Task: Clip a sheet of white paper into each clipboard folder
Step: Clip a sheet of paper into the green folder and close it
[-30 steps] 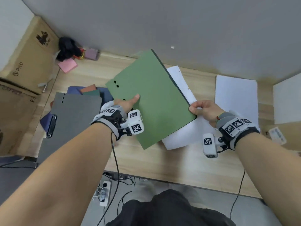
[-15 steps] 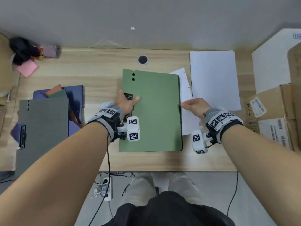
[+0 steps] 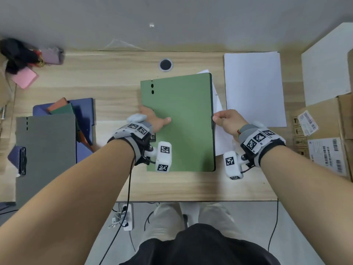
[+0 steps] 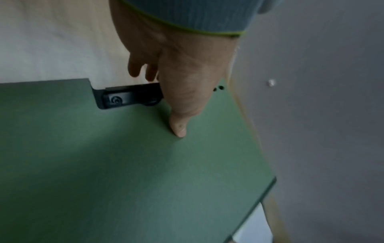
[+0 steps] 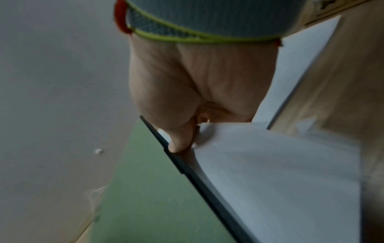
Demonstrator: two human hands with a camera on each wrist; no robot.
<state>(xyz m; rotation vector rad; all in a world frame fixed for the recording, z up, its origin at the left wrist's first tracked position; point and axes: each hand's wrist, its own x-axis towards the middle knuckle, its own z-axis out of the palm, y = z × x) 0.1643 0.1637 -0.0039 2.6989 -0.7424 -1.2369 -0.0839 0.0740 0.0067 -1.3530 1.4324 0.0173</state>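
Note:
A closed green clipboard folder (image 3: 179,123) lies flat in the middle of the wooden desk (image 3: 114,88). My left hand (image 3: 152,120) holds its left edge: the thumb (image 4: 178,125) presses on the cover and the fingers curl past the edge beside the black clip (image 4: 129,98). At the dark right edge (image 5: 199,180), my right hand (image 3: 225,119) pinches the cover, thumb on top. A loose white sheet (image 3: 219,138) pokes out from under the folder on the right. Farther right lies a stack of white paper (image 3: 254,87).
At the left a grey folder (image 3: 45,150) lies on top of blue folders (image 3: 84,111). Cardboard boxes (image 3: 324,134) and a white board (image 3: 328,64) crowd the right end. A cable hole (image 3: 165,64) sits behind the green folder. Pink items (image 3: 24,78) lie at the back left.
One second ago both hands held the green folder tilted above the desk. It has come down flat, squared to the desk, and now covers more of the white sheet.

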